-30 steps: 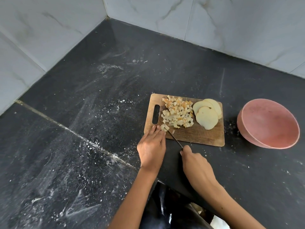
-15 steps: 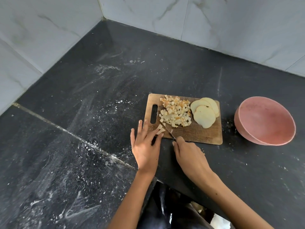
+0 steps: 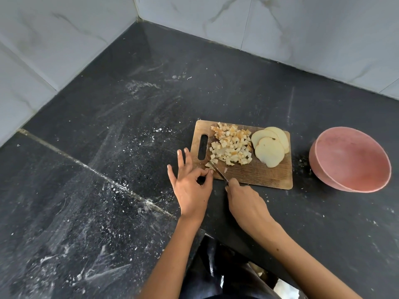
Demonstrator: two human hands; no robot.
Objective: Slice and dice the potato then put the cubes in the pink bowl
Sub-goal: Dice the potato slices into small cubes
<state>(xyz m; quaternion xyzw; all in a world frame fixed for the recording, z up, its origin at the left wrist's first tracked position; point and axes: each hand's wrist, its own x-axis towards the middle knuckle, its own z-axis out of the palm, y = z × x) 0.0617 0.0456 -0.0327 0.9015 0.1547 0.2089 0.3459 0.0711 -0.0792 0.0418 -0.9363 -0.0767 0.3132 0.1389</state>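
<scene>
Starting at your left, your left hand [image 3: 191,186] sits at the near-left corner of the cutting board [image 3: 254,175], thumb and forefinger pinched together at the last scrap of potato by the blade while the other fingers fan out straight and lift clear, which looks like a way to steady a very small piece without putting knuckles under the edge. The knife [image 3: 218,172] lies slantwise across that corner, its tip among the loose bits, and your right hand [image 3: 246,203] is curled around its handle just off the board's near edge, so the blade can rock down on the scrap. Past the blade, the heap of potato cubes [image 3: 232,147] is pushed toward the far side of the board, probably to leave the near strip free for cutting. Beside the heap, three potato slices [image 3: 269,151] overlap at the board's right end, not yet diced. Well right of the board, the pink bowl [image 3: 349,159] stands on the dark counter [image 3: 108,147], tipped toward the board and holding no cubes, placed within reach for the transfer.
</scene>
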